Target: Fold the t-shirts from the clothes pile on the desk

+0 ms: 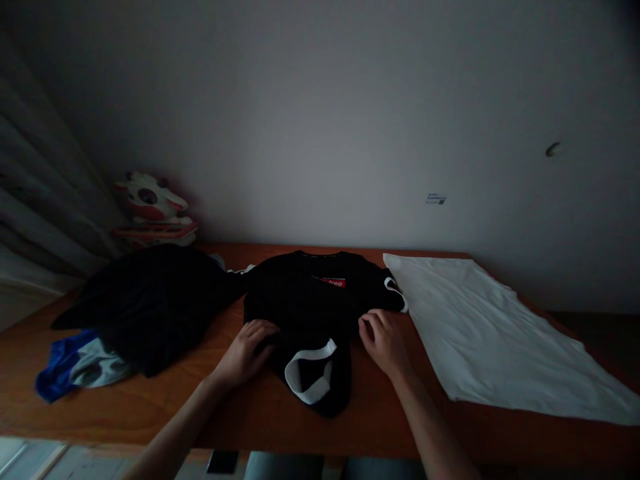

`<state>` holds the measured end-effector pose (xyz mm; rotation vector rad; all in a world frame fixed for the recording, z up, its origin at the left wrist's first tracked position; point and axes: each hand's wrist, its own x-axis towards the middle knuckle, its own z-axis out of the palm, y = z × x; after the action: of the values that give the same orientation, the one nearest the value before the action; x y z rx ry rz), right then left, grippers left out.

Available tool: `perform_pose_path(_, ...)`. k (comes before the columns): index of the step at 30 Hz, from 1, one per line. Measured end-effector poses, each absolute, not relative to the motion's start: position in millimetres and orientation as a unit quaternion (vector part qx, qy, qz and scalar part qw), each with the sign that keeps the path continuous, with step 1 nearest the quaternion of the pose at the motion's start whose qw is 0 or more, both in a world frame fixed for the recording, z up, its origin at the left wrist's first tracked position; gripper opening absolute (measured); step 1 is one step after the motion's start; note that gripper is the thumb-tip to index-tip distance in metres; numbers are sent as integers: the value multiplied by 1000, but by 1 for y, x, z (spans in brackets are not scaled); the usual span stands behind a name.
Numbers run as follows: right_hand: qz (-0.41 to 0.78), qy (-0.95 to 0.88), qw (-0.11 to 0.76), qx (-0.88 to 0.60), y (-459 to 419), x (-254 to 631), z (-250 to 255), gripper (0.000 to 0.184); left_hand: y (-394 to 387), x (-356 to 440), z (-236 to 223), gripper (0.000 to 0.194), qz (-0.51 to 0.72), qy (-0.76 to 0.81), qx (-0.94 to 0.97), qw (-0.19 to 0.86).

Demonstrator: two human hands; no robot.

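Observation:
A black T-shirt (300,300) lies in front of me, with a red print at the chest and white bands at the sleeve cuffs. One part of it is folded over, so a sleeve with a white cuff (313,353) points toward me. At its left edge, my left hand (250,350) is closed on the dark cloth, thumb under the fingers. My right hand (384,339) is at the opposite edge, thumb and forefinger curled into a pinch against the fabric; the fingertips blend into the dark cloth.
White cloth (490,340) is spread flat at the right of the wooden table (380,420). To the left sits a heap of dark clothes (155,300) over a blue and grey garment (85,363). A cow-like plush toy (153,199) rests on books (155,232) by the wall and curtain.

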<state>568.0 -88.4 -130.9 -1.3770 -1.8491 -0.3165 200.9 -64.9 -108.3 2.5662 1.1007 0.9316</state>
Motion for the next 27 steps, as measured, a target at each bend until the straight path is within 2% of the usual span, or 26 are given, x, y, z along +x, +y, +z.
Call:
perform_pose_path(3, -63, -752, 391, -527, -119, 551, -127, 13, -67, 192, -110, 25, 398, 446, 793, 119)
perform_pose_path(6, -2, -762, 379, -526, -147, 539, -121, 12, -70, 187, -109, 30, 418, 475, 760, 152)
perform_pose_path(8, 31, -765, 358, -534, -162, 532, -117, 20, -73, 189, -106, 35, 378, 443, 796, 167)
perform_pose_path(12, 65, -754, 321, -570, -180, 518, -116, 45, -79, 201, -99, 68, 257, 361, 883, 155)
perform_pose_path(14, 68, -737, 321, -590, -183, 512, -117, 49, -80, 206, -97, 73, 230, 348, 895, 157)
perform_pose_path(16, 68, -719, 336, -605, -182, 508, -119, 44, -81, 208, -96, 66, 229, 356, 891, 163)
perform_pose_path(21, 47, -715, 358, -599, -178, 506, -122, 22, -95, 203, -94, 17, 250, 387, 873, 161)
perform_pose_path(25, 12, -731, 345, -589, -182, 507, -125, 19, -124, 173, -102, 7, 248, 430, 861, 110)
perform_pose_path(27, 10, -738, 344, -581, -186, 506, -125, 18, -135, 154, -110, 13, 265, 450, 848, 87)
